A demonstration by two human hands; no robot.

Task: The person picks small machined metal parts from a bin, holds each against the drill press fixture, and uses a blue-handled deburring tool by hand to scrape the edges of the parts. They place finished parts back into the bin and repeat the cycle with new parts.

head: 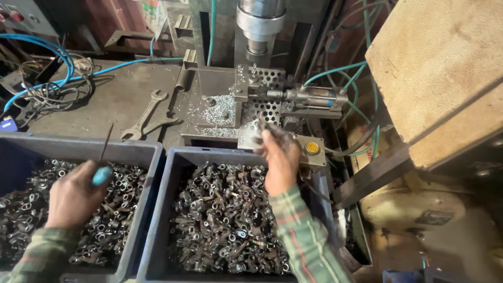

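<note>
Right hand (280,160) is raised over the far rim of the right-hand grey bin (157,209), its fingers closed round a small dark metal part (260,126) that is blurred and hard to make out, held just before the perforated fixture (267,97) of the press; the yellow button (312,148) lies just beside the knuckles. Left hand (73,196) is closed round a blue-handled thin tool (102,170) over the left bin (78,149), whose near and left edges are cut off; open room is seen only on the desk (120,89) near the spanner (146,112), while a wooden block (435,73) crowds the right.
</note>
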